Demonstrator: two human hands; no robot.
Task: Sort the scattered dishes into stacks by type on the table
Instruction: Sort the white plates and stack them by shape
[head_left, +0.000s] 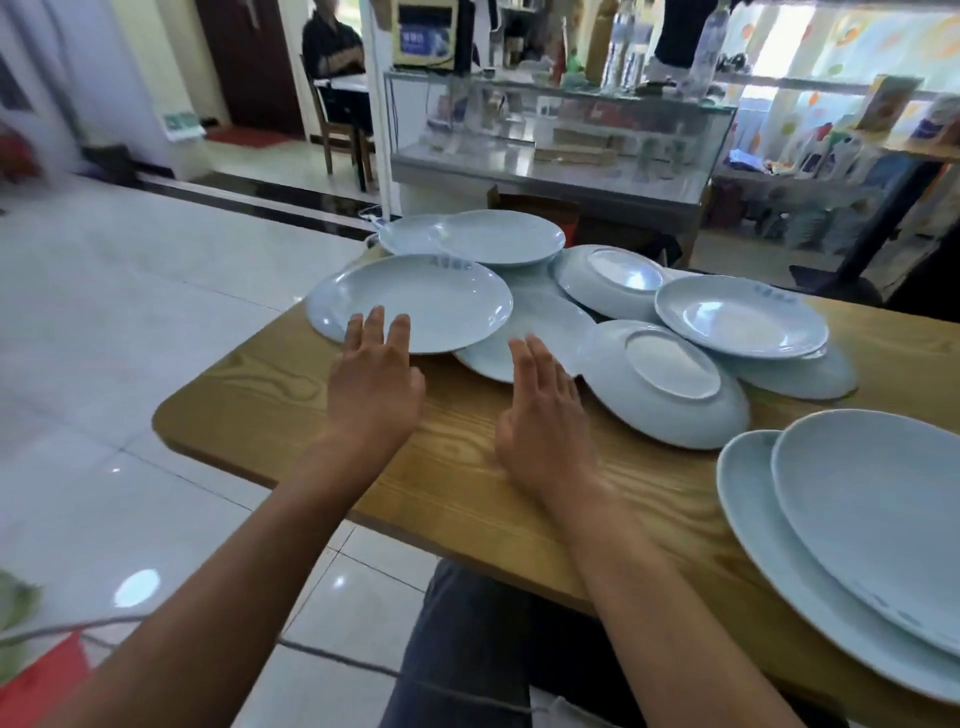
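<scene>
Both forearms reach from the bottom of the frame, left hand (371, 382) and right hand (543, 415) with open, empty grip, fingers straight toward the upright plate (410, 306) at centre-left on the table (270, 415), nearer the left hand.

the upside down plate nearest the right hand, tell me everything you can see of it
The upside down plate is pale blue-white and glossy, like glazed ceramic, round, with its raised foot ring and flat base facing up. It lies tilted, its near rim on the wooden table, its far edge propped on the pile and tucked under an upright plate. The right hand is open just left of it; whether they touch is unclear.
</scene>
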